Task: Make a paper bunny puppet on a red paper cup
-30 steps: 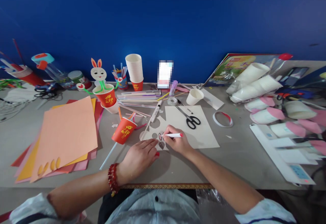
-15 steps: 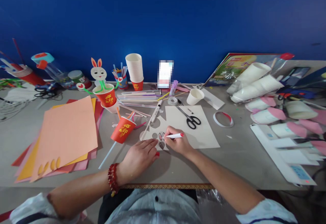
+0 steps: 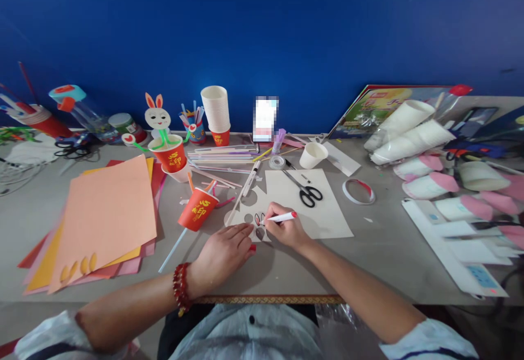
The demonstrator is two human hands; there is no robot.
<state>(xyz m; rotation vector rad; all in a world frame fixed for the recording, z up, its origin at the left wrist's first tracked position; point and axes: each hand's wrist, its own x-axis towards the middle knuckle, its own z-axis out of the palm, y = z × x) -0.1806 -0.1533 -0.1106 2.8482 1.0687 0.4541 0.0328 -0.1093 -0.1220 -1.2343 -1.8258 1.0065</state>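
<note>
A blue wall (image 3: 262, 32) backs the gray desk (image 3: 262, 275). The left hand (image 3: 223, 253) lies palm down on the cut white paper (image 3: 258, 205), fingers toward the right hand (image 3: 284, 228); whether it grips the red cap (image 3: 252, 248) at its thumb is unclear. The right hand pinches a red-ended marker (image 3: 281, 218), tip leftward at drawn ovals, long axis nearly sideways. Beyond the left hand, a tilted red paper cup (image 3: 198, 209) shows yellow Chinese characters, including "印".

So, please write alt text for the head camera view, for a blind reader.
The right hand holds a marker to white paper, which the left hand touches. Around them on a grey table are scissors, a tilted red cup, a rabbit figure in another cup and coloured sheets.
</note>
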